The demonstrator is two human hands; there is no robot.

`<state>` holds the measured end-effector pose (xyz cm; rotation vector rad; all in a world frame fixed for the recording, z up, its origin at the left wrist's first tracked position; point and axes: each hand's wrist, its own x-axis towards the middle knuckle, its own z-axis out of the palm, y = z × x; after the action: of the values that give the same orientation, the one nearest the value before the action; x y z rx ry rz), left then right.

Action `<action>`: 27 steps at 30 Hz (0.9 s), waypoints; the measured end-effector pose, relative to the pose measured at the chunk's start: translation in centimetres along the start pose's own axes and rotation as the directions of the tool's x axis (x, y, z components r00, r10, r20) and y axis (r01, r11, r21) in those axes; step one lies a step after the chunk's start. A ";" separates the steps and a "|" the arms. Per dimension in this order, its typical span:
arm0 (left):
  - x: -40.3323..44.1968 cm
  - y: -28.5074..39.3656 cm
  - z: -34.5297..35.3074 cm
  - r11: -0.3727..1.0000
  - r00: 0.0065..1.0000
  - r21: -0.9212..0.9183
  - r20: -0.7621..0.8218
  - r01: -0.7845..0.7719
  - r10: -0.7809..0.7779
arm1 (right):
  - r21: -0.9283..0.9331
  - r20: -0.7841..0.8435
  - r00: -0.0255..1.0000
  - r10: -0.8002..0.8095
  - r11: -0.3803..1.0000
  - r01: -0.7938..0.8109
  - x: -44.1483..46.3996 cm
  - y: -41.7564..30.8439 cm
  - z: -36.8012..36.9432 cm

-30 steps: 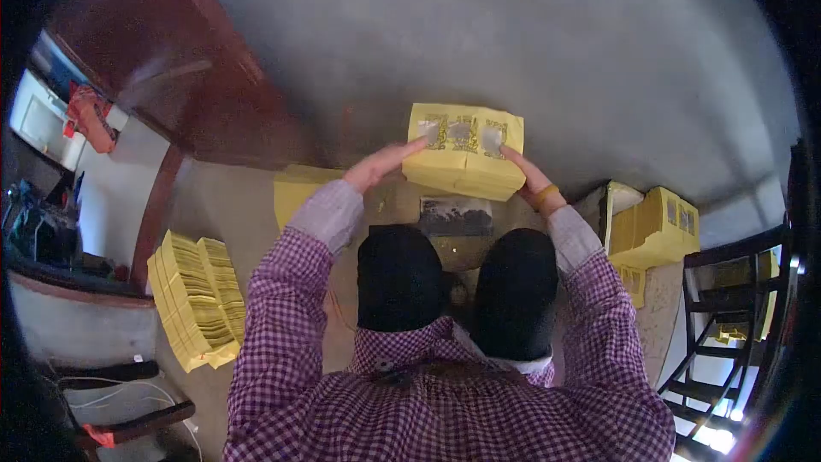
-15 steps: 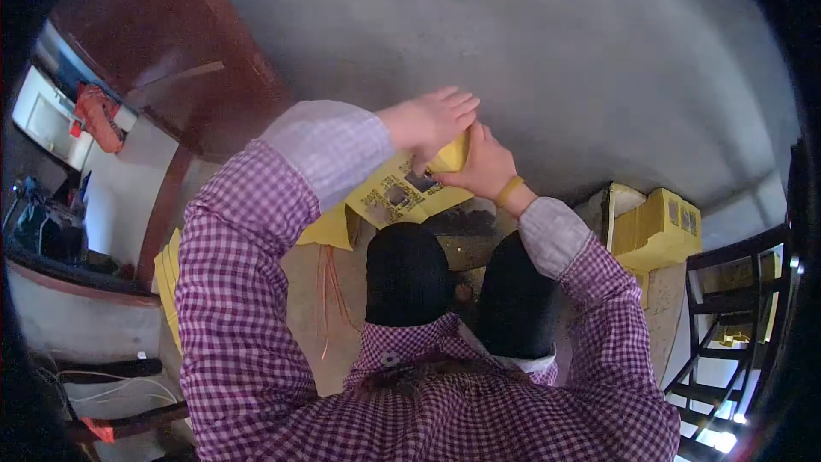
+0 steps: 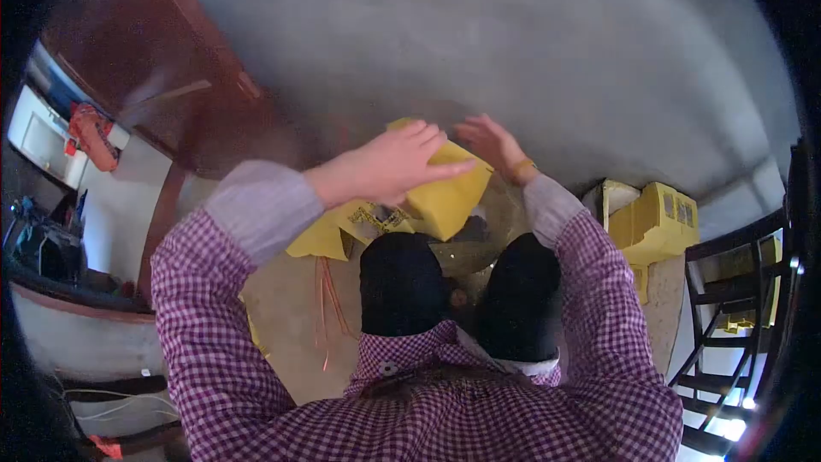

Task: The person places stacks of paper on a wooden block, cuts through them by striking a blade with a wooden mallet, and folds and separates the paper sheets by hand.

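Note:
A yellow cardboard box (image 3: 451,197) stands tilted in front of my knees, between my two hands. My left hand (image 3: 389,164) lies across its upper left side with fingers stretched out and thumb apart; whether the palm touches the card is hard to tell. Just off the box's upper right corner is my right hand (image 3: 496,147), fingers apart and a little blurred, holding nothing. Under the box and to its left lies a yellow card sheet with black print (image 3: 376,217), partly hidden by my left hand and the box.
Yellow boxes (image 3: 657,224) stand against the wall at right, near a dark slatted rack (image 3: 735,325). Orange strips (image 3: 327,299) lie on the floor to the left of my knee. A dark red door (image 3: 128,51) is at upper left.
Both hands have opened and moved apart, the left one down and leftward. The yellow box now shows larger between them, turned and lower, covering part of the printed sheet.

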<state>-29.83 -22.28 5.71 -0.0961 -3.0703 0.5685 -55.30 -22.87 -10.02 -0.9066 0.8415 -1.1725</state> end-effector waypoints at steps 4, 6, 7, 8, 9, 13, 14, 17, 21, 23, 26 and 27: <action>-2.2 -0.3 -3.2 0.996 0.990 -0.041 -0.109 0.083 -0.087 | -0.065 0.194 0.969 0.152 0.988 -0.142 0.6 -2.7 6.4; -3.5 -0.6 -6.8 0.858 0.889 -0.365 -0.142 0.361 -0.435 | -0.016 0.214 0.968 0.128 0.992 -0.128 -1.0 -6.1 7.3; -4.4 -1.0 -6.5 0.857 0.891 -0.370 -0.138 0.359 -0.433 | 0.033 0.222 0.970 0.096 0.994 -0.106 -1.4 -7.1 6.6; -5.2 -1.4 -5.9 0.639 0.752 -0.615 -0.112 0.461 -0.650 | 0.083 0.401 0.909 0.115 0.983 -0.161 0.9 -5.7 2.9; -5.8 -1.6 -5.2 0.352 0.578 -0.803 -0.013 0.480 -0.816 | 0.086 0.397 0.910 0.118 0.983 -0.165 -0.3 -5.8 3.4; -5.8 -0.8 2.3 -0.477 0.498 -0.861 0.340 -0.175 -0.797 | 0.433 0.195 0.979 -0.058 0.901 -0.033 -4.9 -4.8 5.6; -5.9 -0.4 5.8 -0.570 0.472 -0.799 0.433 -0.194 -0.768 | 0.161 0.012 0.987 -0.159 0.975 0.155 -5.7 -3.3 5.7; -4.9 0.9 10.7 -0.740 0.438 -0.635 0.614 -0.220 -0.657 | 0.383 -0.034 0.995 0.097 0.921 -0.077 -6.4 -2.1 5.1; -2.4 1.5 15.6 -0.873 0.408 -0.482 0.783 -0.077 -0.469 | 0.121 -0.294 0.943 0.157 0.985 -0.127 -4.6 2.6 2.6; -1.9 1.0 18.1 -0.832 0.536 -0.530 0.661 -0.164 -0.526 | 0.277 -0.277 0.945 0.176 0.956 -0.096 -2.8 5.0 0.2; -1.0 -0.2 18.1 -0.838 0.571 -0.525 0.645 -0.153 -0.508 | 0.407 -0.209 0.973 0.096 0.914 -0.002 -2.6 5.4 0.7; -0.9 -0.7 17.8 -0.836 0.573 -0.525 0.639 -0.161 -0.513 | 0.386 -0.264 0.964 0.045 0.920 0.063 -1.7 5.8 0.6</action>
<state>-29.53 -29.32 -10.68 0.9882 -1.0218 -2.2357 -52.82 -20.26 -14.98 -0.4274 0.7773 -1.4306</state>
